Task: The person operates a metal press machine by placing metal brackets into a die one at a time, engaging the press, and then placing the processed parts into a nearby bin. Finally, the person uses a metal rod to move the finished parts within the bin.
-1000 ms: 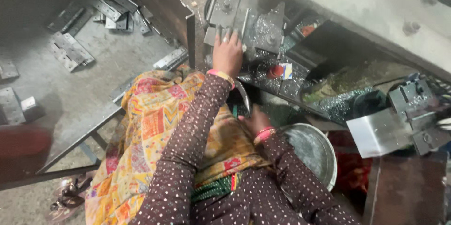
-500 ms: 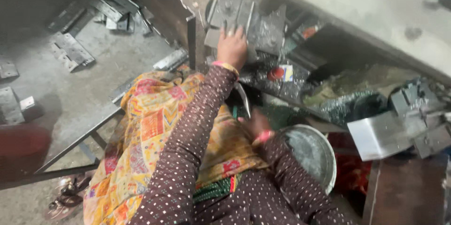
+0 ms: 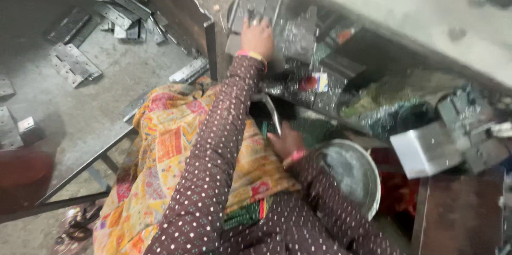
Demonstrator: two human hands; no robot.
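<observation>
My left hand (image 3: 257, 36) reaches forward onto a stack of grey metal hinge plates (image 3: 250, 2) on the cluttered workbench, with its fingers curled on one plate. My right hand (image 3: 284, 142) rests low by my lap, just left of a round steel bowl (image 3: 349, 172). Its fingers are hidden, so what it holds cannot be told. A thin curved metal rim (image 3: 270, 108) shows just above it. An orange patterned cloth (image 3: 170, 148) covers my lap. The view is blurred.
Metal shavings and small parts litter the dark bench (image 3: 320, 92). More hinge plates (image 3: 74, 63) lie on the concrete floor at the left, beside a metal frame (image 3: 85, 167). A grey metal block (image 3: 426, 151) sits at the right. A pale slab (image 3: 405, 10) runs across the top right.
My left hand has slid further forward along the hinge plates. My right hand has stayed by the bowl. The view has shifted slightly.
</observation>
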